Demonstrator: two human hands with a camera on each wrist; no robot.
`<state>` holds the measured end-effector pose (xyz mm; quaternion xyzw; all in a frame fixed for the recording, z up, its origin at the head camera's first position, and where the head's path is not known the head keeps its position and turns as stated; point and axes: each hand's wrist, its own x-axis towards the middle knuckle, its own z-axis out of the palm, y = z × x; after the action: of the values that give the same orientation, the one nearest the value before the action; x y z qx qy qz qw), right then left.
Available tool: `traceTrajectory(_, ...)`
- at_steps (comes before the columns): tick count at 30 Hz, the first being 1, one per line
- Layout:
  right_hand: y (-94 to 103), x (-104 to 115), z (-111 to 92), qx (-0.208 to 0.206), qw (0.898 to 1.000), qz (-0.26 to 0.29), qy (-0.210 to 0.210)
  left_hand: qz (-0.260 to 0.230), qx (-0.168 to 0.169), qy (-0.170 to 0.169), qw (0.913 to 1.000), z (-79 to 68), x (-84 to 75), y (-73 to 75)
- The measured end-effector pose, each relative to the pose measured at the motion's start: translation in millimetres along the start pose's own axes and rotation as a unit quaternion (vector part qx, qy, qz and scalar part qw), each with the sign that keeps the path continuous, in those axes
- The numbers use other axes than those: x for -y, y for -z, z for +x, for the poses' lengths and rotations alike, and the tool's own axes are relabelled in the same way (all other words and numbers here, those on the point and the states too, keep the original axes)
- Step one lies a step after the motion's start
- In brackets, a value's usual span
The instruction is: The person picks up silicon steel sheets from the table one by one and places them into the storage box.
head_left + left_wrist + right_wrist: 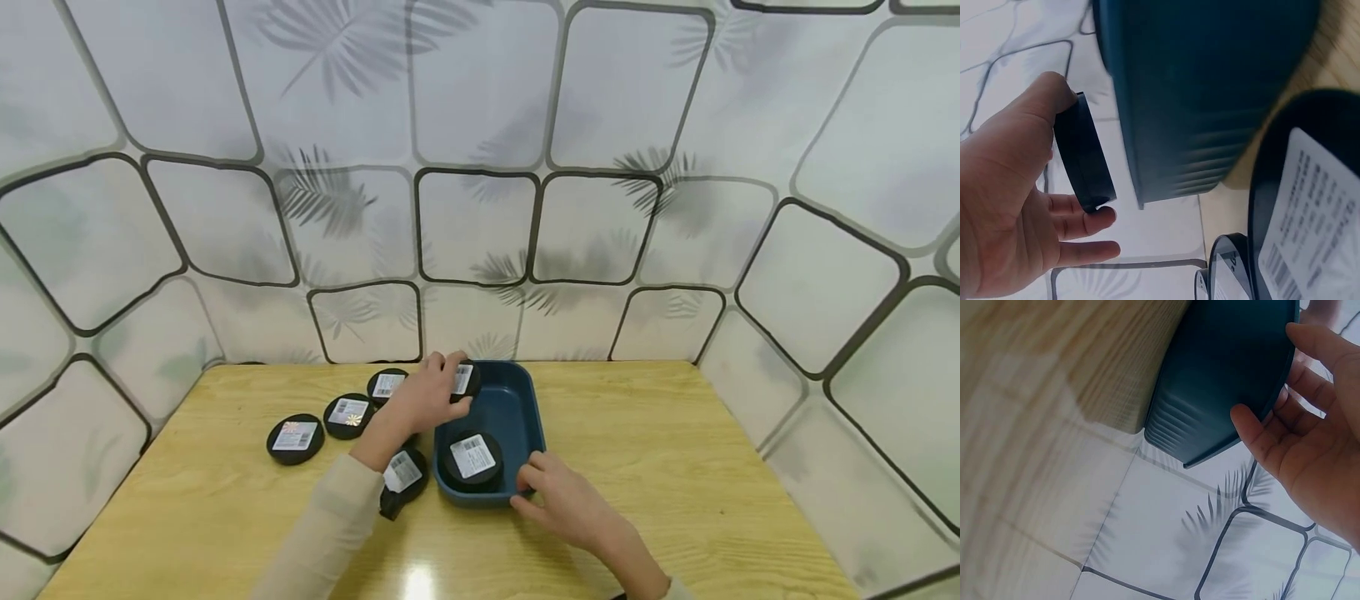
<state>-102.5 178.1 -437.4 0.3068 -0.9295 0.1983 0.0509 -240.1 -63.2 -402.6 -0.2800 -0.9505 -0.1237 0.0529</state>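
My left hand (422, 398) pinches a flat, round black disc (1085, 153) by its edge, between thumb and fingers. In the head view this disc overlaps the far left corner of a blue rectangular bin (522, 417); in the left wrist view it shows beside the bin's ribbed wall, near rim height. A second black disc (472, 460), with a white printed label facing up, lies inside the near end of the bin. At the near right corner, my right hand (562, 502) grips the bin's rim, its thumb and fingers on either side of the wall.
Left of the bin, several labelled black discs lie on the wooden table (675, 450): one at the far left (296, 438), others in a slanting row behind it. Another disc (405, 473) sits close to the bin's left wall, under my left forearm. Patterned fabric (480, 225) surrounds the table's back and sides.
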Motion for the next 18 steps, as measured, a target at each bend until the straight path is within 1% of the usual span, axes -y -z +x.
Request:
traceTrajectory(3, 0.5, -0.8, -0.6, -0.002, 1.000, -0.001, 0.004, 0.032, -0.004, -0.018, 0.9993, 4.6, -0.6, -5.4)
traceTrajectory(7, 0.0, -0.7, -0.9, -0.007, 1.000, -0.004, 0.007, 0.065, 0.006, -0.033, 0.9973, 9.7, -0.4, -12.0)
traceTrajectory(10, 0.5, -0.3, -1.7, -0.009, 1.000, -0.006, 0.004, 0.081, 0.015, -0.039, 0.9958, 14.0, -1.4, -16.9)
traceTrajectory(13, 0.7, -0.3, -1.8, -0.011, 1.000, -0.005, 0.004, 0.095, 0.016, -0.039, 0.9946, 17.4, -2.3, -21.0)
traceTrajectory(15, 0.4, -0.3, -1.5, -0.013, 1.000, -0.005, 0.007, 0.112, 0.017, -0.041, 0.9927, 18.9, -2.5, -23.6)
traceTrajectory(18, 0.0, 0.0, -0.6, -0.012, 1.000, -0.003, 0.011, 0.147, 0.021, -0.053, 0.9874, 20.0, -2.6, -27.1)
